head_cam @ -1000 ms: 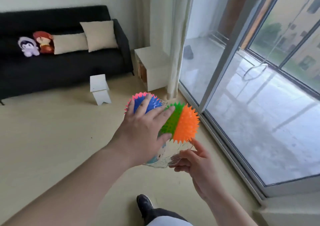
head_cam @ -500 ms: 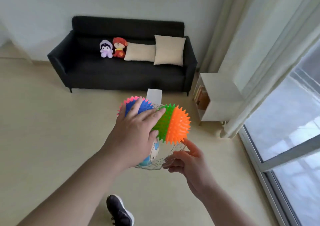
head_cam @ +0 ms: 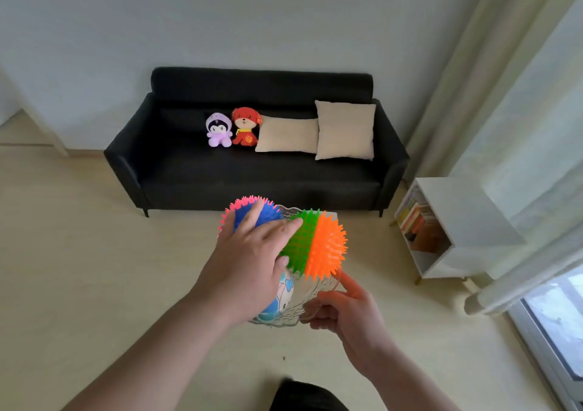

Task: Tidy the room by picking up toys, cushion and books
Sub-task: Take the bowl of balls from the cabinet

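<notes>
A clear glass bowl (head_cam: 310, 294) hangs in front of me with toys in it. My right hand (head_cam: 347, 311) grips its near rim from below. Lying flat over the toys, my left hand (head_cam: 249, 265) presses on a pink-and-blue spiky ball (head_cam: 249, 210) and touches a green-and-orange spiky ball (head_cam: 318, 246). A small ball with a blue cartoon face (head_cam: 280, 297) sits under my left hand. On the black sofa (head_cam: 252, 171) sit a purple plush (head_cam: 218, 130), a red plush (head_cam: 245, 126) and two beige cushions (head_cam: 345, 130). Books (head_cam: 415, 221) fill the white side table (head_cam: 454, 221).
Pale curtains (head_cam: 517, 120) hang at the right, with a window frame (head_cam: 549, 325) at the lower right. The floor is light wood. A small white stool (head_cam: 329, 214) is mostly hidden behind the balls. My dark shoe (head_cam: 303, 395) shows at the bottom edge.
My view has swung left, from the window to face the sofa squarely. Both hands keep the same hold on the bowl and the balls.
</notes>
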A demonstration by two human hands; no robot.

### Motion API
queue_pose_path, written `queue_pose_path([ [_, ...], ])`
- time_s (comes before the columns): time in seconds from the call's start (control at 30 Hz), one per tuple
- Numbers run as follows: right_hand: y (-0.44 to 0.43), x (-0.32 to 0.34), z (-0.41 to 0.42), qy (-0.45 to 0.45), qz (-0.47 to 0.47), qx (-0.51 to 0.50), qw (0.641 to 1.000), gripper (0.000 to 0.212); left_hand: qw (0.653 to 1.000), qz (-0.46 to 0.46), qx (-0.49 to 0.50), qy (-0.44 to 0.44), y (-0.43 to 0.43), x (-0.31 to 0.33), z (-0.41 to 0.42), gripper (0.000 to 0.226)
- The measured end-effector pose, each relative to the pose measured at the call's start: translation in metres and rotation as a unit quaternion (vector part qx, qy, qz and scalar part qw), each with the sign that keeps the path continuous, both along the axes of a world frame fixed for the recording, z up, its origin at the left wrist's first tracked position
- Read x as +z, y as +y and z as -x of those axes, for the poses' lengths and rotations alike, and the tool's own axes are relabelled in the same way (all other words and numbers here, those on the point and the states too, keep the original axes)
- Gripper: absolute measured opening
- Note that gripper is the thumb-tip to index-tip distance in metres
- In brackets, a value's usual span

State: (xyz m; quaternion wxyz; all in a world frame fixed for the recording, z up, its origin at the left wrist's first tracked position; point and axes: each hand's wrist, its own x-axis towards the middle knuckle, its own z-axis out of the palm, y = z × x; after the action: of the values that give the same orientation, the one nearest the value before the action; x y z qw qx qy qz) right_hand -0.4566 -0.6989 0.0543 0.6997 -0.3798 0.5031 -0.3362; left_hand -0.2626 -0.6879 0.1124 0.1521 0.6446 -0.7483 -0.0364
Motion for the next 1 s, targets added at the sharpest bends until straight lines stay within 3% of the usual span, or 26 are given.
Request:
queue_pose_path([
  [0.27, -0.201, -0.042, -0.186, 0.006, -0.004, 0.059, 0.998, 0.043, 0.999, -0.029, 0.038, -0.011, -0.18, -0.034, -0.19, 0.064],
  [0.6, -0.4, -0.022, -0.408, 0.051, -0.004, 0.139, 0.989, 0.042, 0.994, -0.047, 0.094, -0.016, -0.344, -0.023, -0.409, 0.068],
  [1.0, -0.562, -0.057, -0.636, 0.086, -0.026, 0.056, 0.994, 0.034, 0.997, -0.074, 0.004, -0.032, -0.534, -0.052, -0.647, 0.067],
])
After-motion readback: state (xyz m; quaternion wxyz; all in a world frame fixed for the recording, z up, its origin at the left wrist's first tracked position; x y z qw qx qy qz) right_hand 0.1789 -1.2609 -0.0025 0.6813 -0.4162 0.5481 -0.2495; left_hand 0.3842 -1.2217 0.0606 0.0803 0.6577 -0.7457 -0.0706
